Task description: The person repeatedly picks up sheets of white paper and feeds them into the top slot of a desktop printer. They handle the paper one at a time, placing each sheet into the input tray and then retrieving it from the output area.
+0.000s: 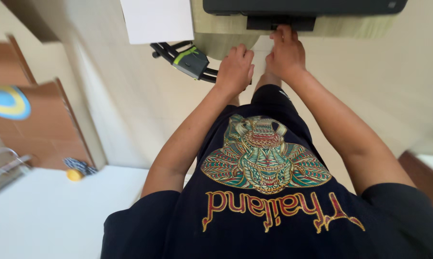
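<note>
A black printer (303, 6) sits at the worktop's (341, 26) front edge — its tray (281, 23) is touched by the right hand (286, 52), fingers extended. The left hand (234, 67) is loosely curled, empty, below the edge. Nothing is seen printed yet.

At twelve o'clock, a flat black screen (303, 6) stands on the desk edge. At eleven o'clock, a plain white rectangular sheet (157, 20) lies beside it.

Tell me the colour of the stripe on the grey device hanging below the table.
Bright green, on the device left of the left hand; head view.
</note>
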